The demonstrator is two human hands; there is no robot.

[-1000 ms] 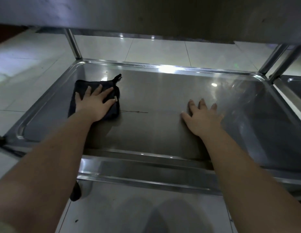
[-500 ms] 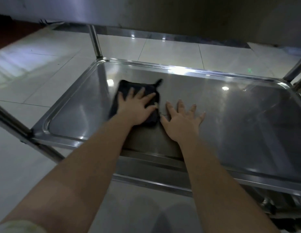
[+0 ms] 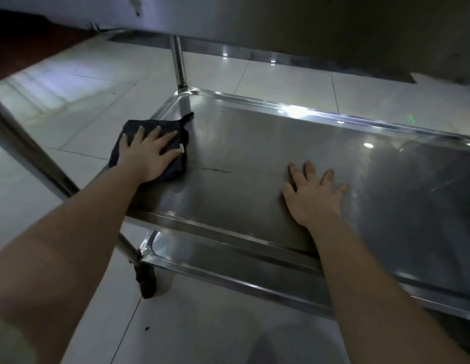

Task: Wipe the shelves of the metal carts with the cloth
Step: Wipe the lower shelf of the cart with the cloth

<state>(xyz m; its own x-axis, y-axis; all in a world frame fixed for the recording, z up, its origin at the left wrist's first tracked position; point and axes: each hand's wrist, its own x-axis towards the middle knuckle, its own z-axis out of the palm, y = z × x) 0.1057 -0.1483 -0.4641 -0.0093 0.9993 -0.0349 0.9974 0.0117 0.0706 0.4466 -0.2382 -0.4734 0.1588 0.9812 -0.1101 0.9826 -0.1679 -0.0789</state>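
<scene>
Shelf (image 3: 254, 153) of the cart seemingly wiped over its left half, right half likely yet to do. Dark cloth (image 3: 179, 164) swept back from mid-shelf to the left rim, partly over it. On top, left hand (image 3: 147, 156) spread, pressing flat. On bare metal, right hand (image 3: 312, 198) spread flat, now well apart from the cloth, no longer beside it.

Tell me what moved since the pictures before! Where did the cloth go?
The left hand slid the cloth leftward, away from the right hand it was beside half a second ago, out to the left rim of the shelf. Nothing was picked up or let go. Both hands stay flat: left on the cloth, right on the shelf.
</scene>
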